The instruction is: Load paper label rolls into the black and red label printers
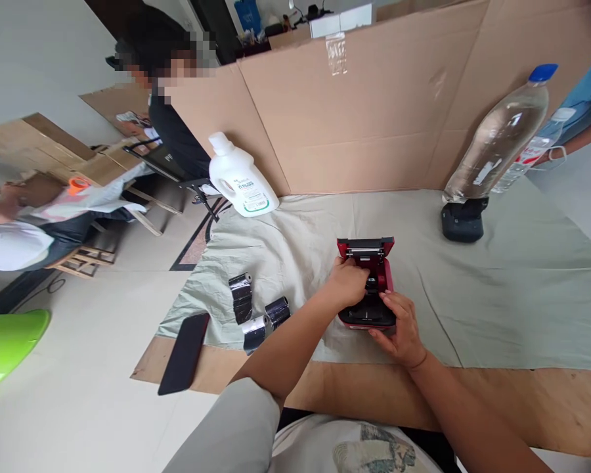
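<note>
A small red and black label printer (pixel 367 318) stands on the cloth with its lid raised toward the back. My left hand (pixel 347 282) reaches into its open bay from the left, fingers bent and partly hidden by the hand itself. What they pinch inside does not show. Around the printer's right front corner, my right hand (pixel 401 328) grips the casing, thumb at the front and fingers on the side. Left of my forearm lie a dark shiny roll (pixel 241 297), a second roll (pixel 278 311) and a third roll with a silvery top (pixel 255 331).
A dark phone (pixel 184 353) lies at the table's left front edge. Behind it stands a white jug (pixel 243 180). A cardboard screen (pixel 359 118) borders the back. At right, a large clear bottle (pixel 497 141) leans above a black device (pixel 460 222). Other people sit beyond.
</note>
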Demonstrator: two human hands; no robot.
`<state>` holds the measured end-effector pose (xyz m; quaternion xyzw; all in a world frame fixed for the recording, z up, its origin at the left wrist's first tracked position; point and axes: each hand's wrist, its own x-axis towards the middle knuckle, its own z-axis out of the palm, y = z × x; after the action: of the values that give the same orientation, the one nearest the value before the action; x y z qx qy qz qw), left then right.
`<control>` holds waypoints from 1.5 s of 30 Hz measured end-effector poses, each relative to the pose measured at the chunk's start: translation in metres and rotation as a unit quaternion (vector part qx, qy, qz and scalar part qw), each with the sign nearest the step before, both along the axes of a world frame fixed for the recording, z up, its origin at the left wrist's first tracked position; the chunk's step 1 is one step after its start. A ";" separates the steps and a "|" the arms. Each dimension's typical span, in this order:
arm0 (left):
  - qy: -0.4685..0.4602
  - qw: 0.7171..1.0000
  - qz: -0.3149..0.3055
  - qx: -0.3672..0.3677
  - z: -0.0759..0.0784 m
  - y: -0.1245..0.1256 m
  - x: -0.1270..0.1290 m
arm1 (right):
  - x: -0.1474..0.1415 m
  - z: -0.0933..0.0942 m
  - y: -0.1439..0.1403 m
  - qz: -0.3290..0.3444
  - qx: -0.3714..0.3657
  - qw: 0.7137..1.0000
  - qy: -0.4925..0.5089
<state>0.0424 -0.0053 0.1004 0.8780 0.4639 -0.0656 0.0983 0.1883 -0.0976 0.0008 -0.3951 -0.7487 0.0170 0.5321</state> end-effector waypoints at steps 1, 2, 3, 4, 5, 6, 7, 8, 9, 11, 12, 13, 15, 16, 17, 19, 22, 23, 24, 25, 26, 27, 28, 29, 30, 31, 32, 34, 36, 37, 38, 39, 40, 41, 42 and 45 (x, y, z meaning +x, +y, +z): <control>0.010 1.000 0.002 0.004 -0.001 0.002 0.002 | 0.000 0.000 0.000 0.000 0.000 1.000 -0.001; 0.010 1.000 0.007 0.007 -0.002 0.002 0.003 | 0.001 0.000 0.000 0.001 0.002 1.000 -0.002; 0.001 1.000 0.009 0.008 -0.003 0.003 0.002 | 0.001 0.000 0.000 0.000 0.003 1.000 -0.004; -0.017 1.000 0.010 0.007 -0.004 0.003 0.001 | 0.001 0.000 0.000 0.000 0.004 1.000 -0.005; -0.043 0.999 0.011 0.006 -0.004 0.002 0.000 | 0.002 -0.001 0.000 0.000 0.003 1.000 -0.007; -0.072 0.997 0.015 0.005 -0.005 0.001 -0.002 | 0.003 -0.001 0.000 0.001 0.002 1.000 -0.010; -0.104 0.994 0.021 0.002 -0.005 -0.001 -0.004 | 0.003 -0.002 -0.001 0.002 0.000 1.000 -0.011; -0.137 0.990 0.025 -0.004 -0.006 -0.004 -0.007 | 0.004 -0.003 -0.001 0.004 -0.002 1.000 -0.013; -0.171 0.985 0.028 -0.014 -0.006 -0.007 -0.010 | 0.005 -0.004 -0.001 0.007 -0.004 1.000 -0.014; -0.252 0.966 0.029 -0.056 -0.005 -0.013 -0.021 | 0.006 -0.005 -0.001 0.014 -0.006 1.000 -0.015; -0.301 0.949 0.030 -0.083 -0.005 -0.016 -0.030 | 0.007 -0.005 -0.001 0.017 -0.006 1.000 -0.015; -0.352 0.929 0.034 -0.110 -0.004 -0.017 -0.041 | 0.007 -0.005 -0.001 0.019 -0.007 1.000 -0.015; -0.436 0.883 0.059 -0.164 -0.001 -0.015 -0.074 | 0.007 -0.005 -0.001 0.018 -0.009 1.000 -0.012; -0.455 0.867 0.078 -0.187 0.001 -0.012 -0.095 | 0.006 -0.005 -0.001 0.017 -0.010 1.000 -0.009; -0.456 0.859 0.102 -0.208 0.003 -0.007 -0.117 | 0.006 -0.005 -0.001 0.016 -0.012 1.000 -0.006; -0.394 0.874 0.168 -0.227 0.003 0.007 -0.164 | 0.005 -0.005 -0.001 0.016 -0.015 1.000 -0.001; -0.249 0.912 0.270 -0.185 -0.004 0.027 -0.220 | 0.004 -0.006 -0.001 0.014 -0.018 1.000 0.001; -0.204 0.921 0.286 -0.165 -0.008 0.032 -0.232 | 0.004 -0.007 0.000 0.013 -0.018 1.000 0.001; -0.161 0.931 0.293 -0.145 -0.014 0.035 -0.241 | 0.004 -0.007 0.000 0.013 -0.018 1.000 0.001; -0.122 0.940 0.293 -0.124 -0.019 0.038 -0.248 | 0.004 -0.007 0.000 0.013 -0.016 1.000 0.002; -0.089 0.948 0.289 -0.105 -0.025 0.039 -0.252 | 0.003 -0.006 0.000 0.012 -0.013 1.000 0.002; -0.066 0.952 0.284 -0.088 -0.030 0.040 -0.256 | 0.003 -0.006 0.000 0.011 -0.011 1.000 0.001; -0.059 0.954 0.283 -0.076 -0.034 0.039 -0.259 | 0.003 -0.005 0.000 0.009 -0.008 1.000 0.001; -0.069 0.953 0.288 -0.068 -0.037 0.038 -0.263 | 0.003 -0.005 0.000 0.009 -0.008 1.000 -0.001; -0.092 0.948 0.298 -0.061 -0.040 0.036 -0.268 | 0.003 -0.004 0.000 0.009 -0.009 1.000 -0.002; -0.112 0.940 0.316 -0.055 -0.041 0.034 -0.273 | 0.003 -0.004 -0.001 0.009 -0.011 1.000 -0.003; -0.122 0.932 0.339 -0.048 -0.042 0.031 -0.280 | 0.003 -0.004 -0.001 0.010 -0.013 1.000 -0.002; -0.104 0.916 0.386 -0.038 -0.044 0.024 -0.292 | 0.003 -0.004 -0.001 0.009 -0.019 1.000 -0.001; -0.066 0.909 0.411 -0.038 -0.044 0.016 -0.302 | 0.004 -0.005 -0.001 0.010 -0.022 1.000 0.000; -0.055 0.908 0.414 -0.041 -0.043 0.012 -0.306 | 0.004 -0.005 -0.001 0.010 -0.022 1.000 0.000; -0.048 0.908 0.415 -0.043 -0.042 0.007 -0.308 | 0.004 -0.005 -0.001 0.011 -0.020 1.000 0.000; -0.044 0.908 0.415 -0.042 -0.038 0.003 -0.309 | 0.004 -0.004 -0.001 0.012 -0.019 1.000 -0.001; -0.048 0.909 0.413 -0.042 -0.032 -0.001 -0.308 | 0.003 -0.003 -0.001 0.012 -0.018 1.000 -0.002; -0.063 0.911 0.405 -0.053 -0.024 -0.004 -0.305 | 0.003 -0.002 -0.001 0.012 -0.017 1.000 -0.004; -0.093 0.913 0.388 -0.080 -0.013 -0.008 -0.299 | 0.003 -0.001 -0.001 0.012 -0.016 1.000 -0.006; -0.241 0.899 0.266 -0.251 0.030 -0.017 -0.269 | 0.001 0.003 -0.003 0.013 -0.020 1.000 -0.004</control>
<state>-0.2268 -0.0227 0.1301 0.6569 0.6103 0.0621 0.4384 0.1891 -0.1005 0.0038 -0.3958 -0.7555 0.0368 0.5208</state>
